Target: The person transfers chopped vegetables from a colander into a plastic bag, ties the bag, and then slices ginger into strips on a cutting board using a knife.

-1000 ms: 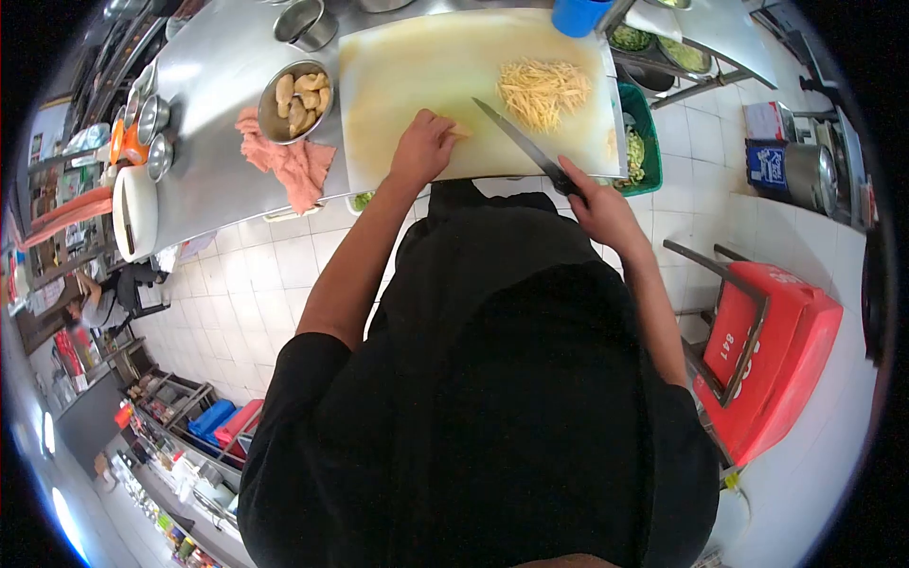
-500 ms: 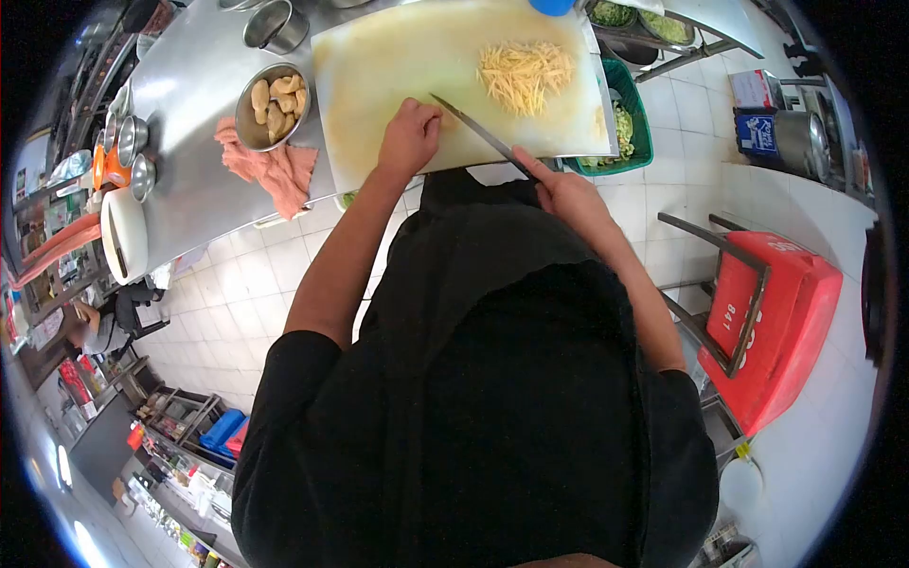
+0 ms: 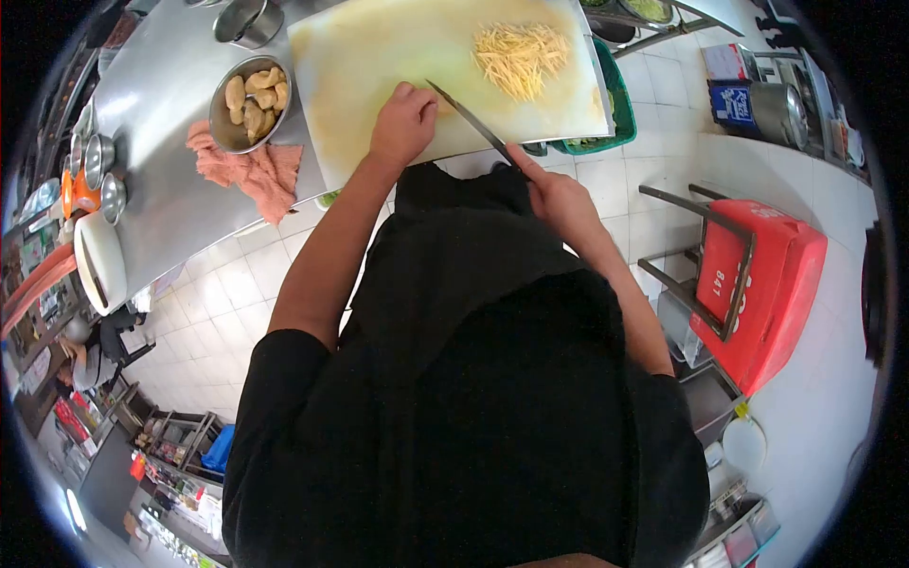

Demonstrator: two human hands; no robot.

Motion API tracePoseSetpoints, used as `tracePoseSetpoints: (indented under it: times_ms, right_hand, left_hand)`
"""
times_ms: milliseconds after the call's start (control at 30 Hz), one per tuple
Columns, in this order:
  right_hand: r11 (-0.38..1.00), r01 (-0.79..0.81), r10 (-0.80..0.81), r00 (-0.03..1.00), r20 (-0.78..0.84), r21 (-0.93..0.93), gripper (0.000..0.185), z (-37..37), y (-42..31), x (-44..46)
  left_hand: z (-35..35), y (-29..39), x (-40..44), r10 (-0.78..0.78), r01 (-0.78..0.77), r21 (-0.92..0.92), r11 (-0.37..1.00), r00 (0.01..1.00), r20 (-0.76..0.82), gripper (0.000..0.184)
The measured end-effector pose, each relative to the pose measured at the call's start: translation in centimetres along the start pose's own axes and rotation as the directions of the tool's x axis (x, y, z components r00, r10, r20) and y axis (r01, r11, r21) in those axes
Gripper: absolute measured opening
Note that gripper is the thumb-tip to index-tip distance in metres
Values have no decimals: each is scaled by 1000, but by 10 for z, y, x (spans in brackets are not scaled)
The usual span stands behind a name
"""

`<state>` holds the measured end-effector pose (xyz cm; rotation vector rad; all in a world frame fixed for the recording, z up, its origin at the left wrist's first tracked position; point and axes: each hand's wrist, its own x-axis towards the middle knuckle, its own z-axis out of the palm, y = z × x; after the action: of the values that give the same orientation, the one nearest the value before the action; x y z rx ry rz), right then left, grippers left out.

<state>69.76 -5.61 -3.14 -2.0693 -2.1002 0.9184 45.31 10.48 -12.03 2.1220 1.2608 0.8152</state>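
Observation:
My right hand is wrapped round the handle of a kitchen knife. The blade points away to the left over the cutting board, its tip near my left hand. That hand is curled closed at the board's near side; whatever its fingers hold, if anything, is hidden. Beyond the knife, a pile of thin pale-yellow strips lies on the right part of the board. Left of the board, a metal bowl holds several peeled, pale-brown knobbly pieces resembling ginger.
A pink cloth lies beside the bowl on the steel table. A metal pot stands farther back. At the board's right is a green basket. A red box with a metal frame stands right. Another person sits far left.
The whole view has shifted slightly, so table and board appear farther left and higher. Both hands and the knife keep nearly the same place over the board.

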Motion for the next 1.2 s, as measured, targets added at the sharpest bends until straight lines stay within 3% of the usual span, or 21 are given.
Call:
tracePoseSetpoints:
  times_ms: [267,567,667,967,1067,1200]
  right_hand:
    - [993,-108,106,993,-52,-36,64,-15,-35,-13]
    - [979,-35,46,998,51,-203,82,-31,-34,2]
    - [961,-59,85,993,83,-272,82,-45,-47,1]
    - [981,-33,55,992,116,-189,81,-41,-33,7]
    - [987,-86,102,988,114,-133,79,-8,-25,27]
    - [999,-18,19,1000,21,-44,77,11,-15,39]
  left_hand:
    - [-3,-2,2,-12,13,-48,999,1000,26,5]
    - [-7,2,6,-86,85,10,996,989,118,9]
    - [-5,0,6,-33,32,14,999,997,71,7]
    - [-1,-4,5,-27,27,3,1000,998,54,8]
    - [-1,-5,6,-8,7,23,1000,998,57,8]
    - [-3,-4,5,-27,26,21,999,998,49,7]
